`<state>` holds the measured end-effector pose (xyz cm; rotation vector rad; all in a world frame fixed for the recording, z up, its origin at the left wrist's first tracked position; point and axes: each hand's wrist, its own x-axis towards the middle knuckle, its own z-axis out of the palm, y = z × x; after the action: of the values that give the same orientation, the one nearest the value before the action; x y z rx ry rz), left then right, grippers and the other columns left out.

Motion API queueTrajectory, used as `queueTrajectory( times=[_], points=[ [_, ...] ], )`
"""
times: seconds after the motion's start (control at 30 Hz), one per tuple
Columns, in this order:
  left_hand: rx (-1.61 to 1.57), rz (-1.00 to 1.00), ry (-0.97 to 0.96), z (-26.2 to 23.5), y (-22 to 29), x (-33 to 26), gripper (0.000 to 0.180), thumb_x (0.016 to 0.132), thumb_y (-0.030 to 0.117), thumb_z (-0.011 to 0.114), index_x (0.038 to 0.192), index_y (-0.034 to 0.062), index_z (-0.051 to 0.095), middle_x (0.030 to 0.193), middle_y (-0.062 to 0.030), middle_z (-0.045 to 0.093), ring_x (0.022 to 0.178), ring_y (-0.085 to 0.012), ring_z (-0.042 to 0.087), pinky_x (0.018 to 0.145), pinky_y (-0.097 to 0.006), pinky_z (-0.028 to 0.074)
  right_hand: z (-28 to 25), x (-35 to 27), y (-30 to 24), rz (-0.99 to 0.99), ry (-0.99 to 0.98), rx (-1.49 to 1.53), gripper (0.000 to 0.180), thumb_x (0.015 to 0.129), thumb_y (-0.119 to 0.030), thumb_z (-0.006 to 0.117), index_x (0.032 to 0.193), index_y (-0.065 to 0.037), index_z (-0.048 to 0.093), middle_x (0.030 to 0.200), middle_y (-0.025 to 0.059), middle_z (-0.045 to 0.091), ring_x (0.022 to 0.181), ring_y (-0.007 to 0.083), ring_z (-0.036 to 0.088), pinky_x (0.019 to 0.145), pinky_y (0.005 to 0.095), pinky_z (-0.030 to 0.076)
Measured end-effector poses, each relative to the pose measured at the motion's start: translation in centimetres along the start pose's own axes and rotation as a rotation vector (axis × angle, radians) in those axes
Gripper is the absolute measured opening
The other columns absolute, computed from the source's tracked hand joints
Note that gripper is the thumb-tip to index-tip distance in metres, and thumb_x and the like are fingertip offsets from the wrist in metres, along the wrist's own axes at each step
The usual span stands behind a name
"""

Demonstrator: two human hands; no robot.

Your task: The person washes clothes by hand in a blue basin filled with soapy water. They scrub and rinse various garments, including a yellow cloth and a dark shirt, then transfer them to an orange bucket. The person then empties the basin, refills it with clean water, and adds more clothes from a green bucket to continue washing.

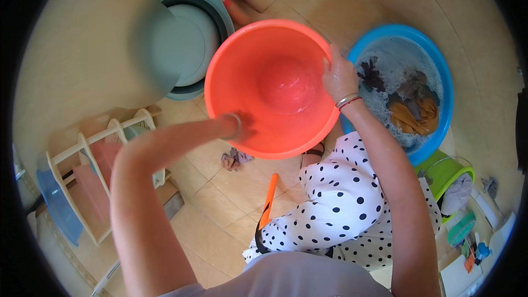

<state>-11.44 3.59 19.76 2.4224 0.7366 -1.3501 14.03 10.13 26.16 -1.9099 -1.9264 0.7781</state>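
Orange basin (273,85) between both hands

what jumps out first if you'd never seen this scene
A big orange basin fills the middle, held up by its rim: left hand on the near edge, right hand on the right edge. To its right a blue tub on the floor holds suds and soaking clothes. At upper left sit stacked grey-green basins.

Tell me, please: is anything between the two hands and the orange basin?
Nothing visible. The right hand grips the rim of the orange basin directly, and the left hand holds the opposite rim. No cloth or other thing lies between hands and basin.
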Motion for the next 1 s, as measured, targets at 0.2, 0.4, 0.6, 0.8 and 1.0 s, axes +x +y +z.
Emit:
queueTrajectory(
  times=[0.2, 0.4, 0.6, 0.8, 1.0],
  points=[
    [0.967, -0.059, -0.080, -7.3, -10.0, -5.4, 0.070, 0.091, 0.045, 0.032, 0.147, 0.0108, 0.008, 0.155, -0.0039, 0.001, 0.142, -0.0196, 0.001, 0.115, -0.033, 0.000, 1.1, -0.1, 0.5, -0.035, 0.004, -0.010, 0.019, 0.086, -0.015, 0.052, 0.103, -0.008, 0.044, 0.074, 0.0238, 0.061, 0.071, 0.0443, 0.060, 0.060, 0.0534, 0.047],
    [0.814, -0.173, 0.179, -3.2, -8.1, -3.8, 0.067, 0.089, 0.046, 0.038, 0.147, 0.0180, 0.019, 0.154, -0.0040, 0.011, 0.142, -0.0213, 0.003, 0.115, -0.035, 0.006, 1.1, -0.7, -0.6, -0.059, -0.007, 0.034, 0.022, 0.085, -0.014, 0.055, 0.103, -0.007, 0.044, 0.074, 0.0239, 0.061, 0.071, 0.0443, 0.059, 0.059, 0.0529, 0.047],
    [-0.299, -0.087, -0.054, -2.4, 0.8, -3.5, 0.065, 0.088, 0.049, 0.039, 0.145, 0.0218, 0.024, 0.153, -0.0078, 0.014, 0.141, -0.0244, 0.007, 0.115, -0.038, 0.007, 1.1, -1.0, 0.5, -0.071, 0.063, 0.024, 0.025, 0.085, -0.017, 0.056, 0.105, -0.007, 0.045, 0.086, 0.0255, 0.061, 0.080, 0.0441, 0.059, 0.067, 0.0536, 0.046],
    [-0.379, 0.201, 0.226, -8.1, 1.9, -12.2, 0.051, 0.083, 0.037, 0.051, 0.132, 0.0237, 0.047, 0.128, -0.0149, 0.051, 0.123, -0.0259, 0.045, 0.104, -0.041, 0.032, 0.3, -0.2, 7.3, 0.107, 0.082, 0.235, 0.025, 0.087, -0.021, 0.055, 0.105, -0.006, 0.047, 0.092, 0.0252, 0.061, 0.086, 0.0463, 0.056, 0.071, 0.0529, 0.046],
    [0.266, 0.206, 0.724, -12.0, -0.9, -13.7, 0.009, 0.066, 0.016, 0.057, 0.073, 0.0133, 0.053, 0.063, 0.0020, 0.051, 0.059, -0.0152, 0.055, 0.063, -0.028, 0.043, 3.4, -2.6, 11.5, 0.267, 0.211, 0.648, 0.033, 0.087, -0.023, 0.057, 0.113, -0.004, 0.051, 0.105, 0.0195, 0.062, 0.098, 0.0363, 0.060, 0.081, 0.0414, 0.047]
  ],
)
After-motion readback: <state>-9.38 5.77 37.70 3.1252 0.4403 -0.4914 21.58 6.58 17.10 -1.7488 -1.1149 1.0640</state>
